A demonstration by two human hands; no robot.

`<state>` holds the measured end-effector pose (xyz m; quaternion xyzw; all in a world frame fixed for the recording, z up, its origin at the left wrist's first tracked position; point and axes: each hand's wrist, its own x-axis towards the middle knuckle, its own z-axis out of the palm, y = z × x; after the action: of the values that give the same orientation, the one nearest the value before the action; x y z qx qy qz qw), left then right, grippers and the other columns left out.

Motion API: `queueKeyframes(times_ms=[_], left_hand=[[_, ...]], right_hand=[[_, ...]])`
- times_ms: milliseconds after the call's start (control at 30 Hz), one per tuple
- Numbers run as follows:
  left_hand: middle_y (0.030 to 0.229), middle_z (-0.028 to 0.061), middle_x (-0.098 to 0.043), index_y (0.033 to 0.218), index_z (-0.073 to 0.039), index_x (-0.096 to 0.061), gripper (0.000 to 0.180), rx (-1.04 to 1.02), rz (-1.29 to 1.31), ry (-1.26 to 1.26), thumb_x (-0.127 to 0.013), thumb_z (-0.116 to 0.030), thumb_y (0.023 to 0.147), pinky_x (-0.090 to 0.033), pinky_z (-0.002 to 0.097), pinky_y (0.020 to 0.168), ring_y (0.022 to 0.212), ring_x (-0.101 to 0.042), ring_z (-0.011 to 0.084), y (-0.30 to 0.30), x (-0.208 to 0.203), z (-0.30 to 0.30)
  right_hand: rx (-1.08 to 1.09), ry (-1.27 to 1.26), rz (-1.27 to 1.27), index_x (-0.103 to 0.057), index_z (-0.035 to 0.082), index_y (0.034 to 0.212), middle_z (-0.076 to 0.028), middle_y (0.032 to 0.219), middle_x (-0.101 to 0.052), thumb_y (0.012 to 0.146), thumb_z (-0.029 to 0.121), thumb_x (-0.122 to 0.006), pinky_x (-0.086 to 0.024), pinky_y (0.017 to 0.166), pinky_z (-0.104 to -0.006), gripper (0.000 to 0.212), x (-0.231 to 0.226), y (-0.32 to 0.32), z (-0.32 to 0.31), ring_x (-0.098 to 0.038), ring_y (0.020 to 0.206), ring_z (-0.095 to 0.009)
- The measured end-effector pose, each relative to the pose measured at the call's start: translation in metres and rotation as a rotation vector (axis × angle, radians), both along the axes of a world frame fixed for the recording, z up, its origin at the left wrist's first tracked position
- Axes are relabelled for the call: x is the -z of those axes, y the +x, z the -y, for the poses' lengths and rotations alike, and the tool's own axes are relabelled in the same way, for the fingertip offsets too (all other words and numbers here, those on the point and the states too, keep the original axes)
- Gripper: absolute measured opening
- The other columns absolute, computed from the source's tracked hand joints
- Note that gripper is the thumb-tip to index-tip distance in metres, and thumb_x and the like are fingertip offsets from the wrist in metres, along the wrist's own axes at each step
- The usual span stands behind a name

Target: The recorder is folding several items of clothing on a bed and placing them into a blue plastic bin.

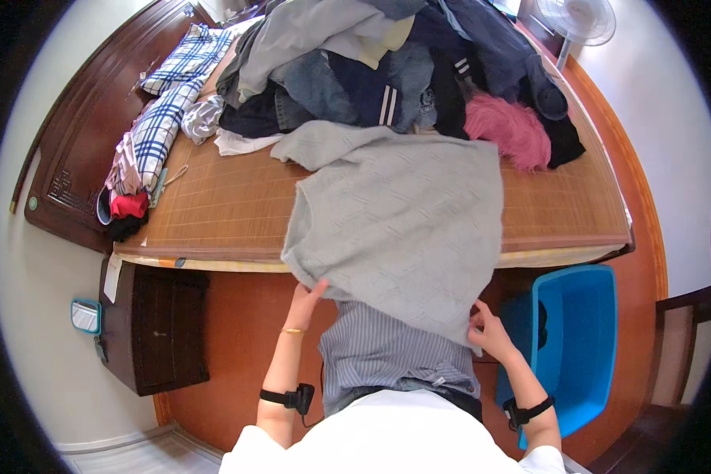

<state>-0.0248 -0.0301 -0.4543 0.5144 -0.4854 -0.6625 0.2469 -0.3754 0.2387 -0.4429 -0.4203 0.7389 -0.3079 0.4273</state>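
A pale grey knitted sweater (403, 213) lies sideways over the bed's front edge, its near side hanging toward my lap. One sleeve stretches out to the far left, and the neckline faces left. At its near left edge, my left hand (309, 297) grips the knit, thumb on top and the other fingers partly hidden by the cloth. My right hand (491, 332) pinches the near right corner, fingers bent around the edge. Below the sweater, striped grey cloth (387, 347) covers my legs.
A large heap of clothes (332, 71) fills the far side of the mat-topped bed (213, 205), with a fluffy pink piece (507, 130) at its right. Plaid bedding (162, 126) lies left. A blue tub (581, 340) stands right, a dark cabinet (166, 328) left, a fan (581, 20) far right.
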Motion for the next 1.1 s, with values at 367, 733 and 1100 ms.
queueKeyframes(times_ms=[367, 733, 1100], left_hand=[[0.124, 0.0152, -0.057, 0.133, 0.006, -0.042, 0.055, -0.006, -0.568, 0.254, -0.059, -0.018, 0.086, -0.048, 0.0359, 0.093, 0.112, -0.058, 0.0240, 0.034, -0.084, -0.026], [0.126, 0.0069, -0.055, 0.135, 0.004, -0.044, 0.055, 0.513, -0.074, 0.222, -0.065, -0.020, 0.089, -0.040, 0.0339, 0.100, 0.114, -0.052, 0.0179, 0.053, -0.084, -0.027], [0.124, 0.0075, -0.058, 0.123, -0.003, -0.056, 0.032, 0.067, -0.253, -0.328, -0.050, -0.019, 0.097, -0.046, 0.0328, 0.090, 0.106, -0.060, 0.0192, -0.044, -0.093, 0.015]], right_hand=[[-0.361, -0.312, 0.341, -0.058, 0.000, 0.065, -0.006, 0.069, -0.060, 0.067, 0.004, -0.064, -0.049, 0.064, -0.0269, 0.008, -0.191, -0.039, -0.002, -0.057, 0.064, -0.016], [-0.468, -0.532, 0.642, -0.062, 0.005, 0.067, -0.008, 0.078, -0.060, 0.070, 0.005, -0.064, -0.042, 0.059, -0.0286, 0.003, -0.198, -0.015, 0.070, -0.055, 0.068, -0.017], [0.089, -0.484, 0.461, -0.038, 0.008, 0.141, -0.014, 0.136, -0.047, 0.087, 0.018, -0.064, -0.036, 0.104, -0.0414, 0.060, -0.105, -0.022, 0.141, -0.043, 0.130, -0.026]])
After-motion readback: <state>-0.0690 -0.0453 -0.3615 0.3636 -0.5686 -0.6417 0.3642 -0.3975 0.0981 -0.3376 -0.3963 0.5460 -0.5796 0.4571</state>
